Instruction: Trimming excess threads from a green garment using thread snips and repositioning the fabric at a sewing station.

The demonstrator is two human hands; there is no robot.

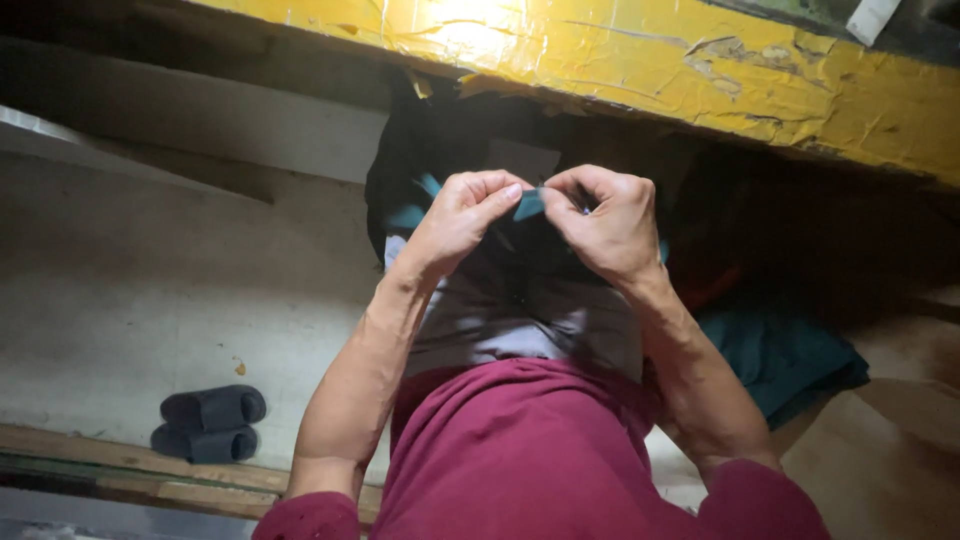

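Pair of dark slippers (208, 423) on the concrete floor (150, 300), far left, well apart from the hands. Left hand (458, 215) curled, pinching a small teal fabric piece (529, 205) at its left end. Right hand (605, 222) curled, pinching its other end. Fabric held between them, above the lap, below the yellow table edge (650, 60).

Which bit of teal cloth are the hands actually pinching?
The small teal piece held between the left hand and right hand. The big teal heap lies untouched on the floor, lower right.
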